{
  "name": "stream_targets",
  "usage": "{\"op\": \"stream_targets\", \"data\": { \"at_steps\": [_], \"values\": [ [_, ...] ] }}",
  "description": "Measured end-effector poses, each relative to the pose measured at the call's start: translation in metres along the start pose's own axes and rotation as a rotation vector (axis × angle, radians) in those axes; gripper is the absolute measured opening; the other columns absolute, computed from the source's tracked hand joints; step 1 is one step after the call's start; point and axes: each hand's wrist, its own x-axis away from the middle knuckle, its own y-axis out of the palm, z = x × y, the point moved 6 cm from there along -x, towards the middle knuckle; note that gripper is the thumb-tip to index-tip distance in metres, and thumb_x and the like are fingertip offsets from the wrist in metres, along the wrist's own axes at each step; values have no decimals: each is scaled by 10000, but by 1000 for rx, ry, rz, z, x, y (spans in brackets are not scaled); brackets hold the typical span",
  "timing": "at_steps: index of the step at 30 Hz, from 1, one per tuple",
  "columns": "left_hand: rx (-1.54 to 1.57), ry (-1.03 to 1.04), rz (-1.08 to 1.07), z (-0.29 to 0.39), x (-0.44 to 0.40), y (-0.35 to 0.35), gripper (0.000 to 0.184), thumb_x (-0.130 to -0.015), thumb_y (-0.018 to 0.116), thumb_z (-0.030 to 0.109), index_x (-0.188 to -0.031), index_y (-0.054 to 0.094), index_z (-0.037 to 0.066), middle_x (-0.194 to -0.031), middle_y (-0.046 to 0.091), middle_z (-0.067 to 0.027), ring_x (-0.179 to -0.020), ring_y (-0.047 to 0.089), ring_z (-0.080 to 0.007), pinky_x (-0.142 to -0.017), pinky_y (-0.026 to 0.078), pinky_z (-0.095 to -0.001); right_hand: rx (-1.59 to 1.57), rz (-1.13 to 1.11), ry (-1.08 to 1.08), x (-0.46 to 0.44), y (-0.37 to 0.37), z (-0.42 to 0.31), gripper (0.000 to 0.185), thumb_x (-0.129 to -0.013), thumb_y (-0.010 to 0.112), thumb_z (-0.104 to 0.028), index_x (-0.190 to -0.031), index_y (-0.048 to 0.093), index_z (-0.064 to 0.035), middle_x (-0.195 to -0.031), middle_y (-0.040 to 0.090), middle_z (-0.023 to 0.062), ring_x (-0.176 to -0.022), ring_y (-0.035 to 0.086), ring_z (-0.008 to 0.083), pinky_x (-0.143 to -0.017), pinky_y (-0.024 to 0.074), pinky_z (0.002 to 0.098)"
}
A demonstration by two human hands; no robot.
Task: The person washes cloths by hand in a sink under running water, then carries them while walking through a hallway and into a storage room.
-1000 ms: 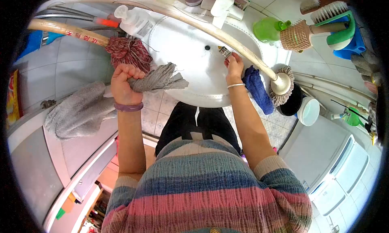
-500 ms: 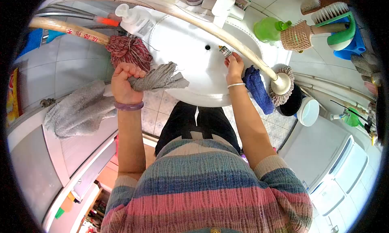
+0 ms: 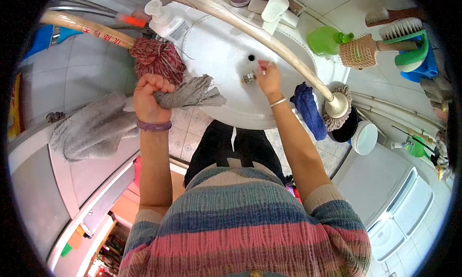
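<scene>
My left hand [image 3: 153, 99] is closed in a fist around a grey rag [image 3: 192, 93], whose frayed end sticks out to the right over the sink's near edge. Inside the white sink [image 3: 219, 50], my right hand [image 3: 268, 78] hovers low near the drain hole [image 3: 251, 58]. Its fingers look extended and somewhat apart. Right beside its thumb side lies a small metal drain plug [image 3: 249, 77], its tip pointing left. Whether the plug still touches the hand is hard to make out.
A long-handled mop [image 3: 269, 33] arcs across the sink. On the left, a red mop head [image 3: 158, 60] rests by a white pump bottle [image 3: 168, 21]. A blue cloth [image 3: 309, 111] hangs over the right rim, near a white bucket [image 3: 364, 138]. A green bottle [image 3: 327, 40] stands behind.
My right hand has moved slightly left and let go of the drain plug, which has turned and shifted left and nearer to me. My left hand keeps its hold on the rag.
</scene>
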Motion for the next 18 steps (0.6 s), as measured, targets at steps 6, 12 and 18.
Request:
{"op": "stream_targets", "data": {
  "at_steps": [6, 12, 18],
  "values": [
    [36, -14, 10, -1, 1, -15, 110, -686, 443, -55, -685, 450, 55, -639, 425, -38, -575, 386, -159, -566, 375, -305, -1487, -10, 228, -47, -57, -83, 381, -844, 520, -132, -1178, 452, 39, -1077, 557, 162, -957, 557, 242, -882, 429, 354],
    [46, -5, 1, 3, 6, -12, 110, -692, 442, -54, -690, 455, 56, -639, 425, -37, -573, 385, -159, -566, 386, -308, -1805, -103, 119, -75, -63, -111, 449, -780, 454, 23, -1227, 406, 20, -1226, 466, 178, -1124, 466, 308, -962, 383, 377],
    [-6, 13, 84, 3, 6, -23, 108, -700, 459, -52, -689, 461, 56, -635, 436, -40, -573, 410, -164, -558, 397, -309, -1767, -235, 37, -74, -62, -113, 416, -788, 519, -58, -1184, 445, 50, -1246, 444, 196, -1153, 439, 321, -980, 383, 396]
  ]
}}
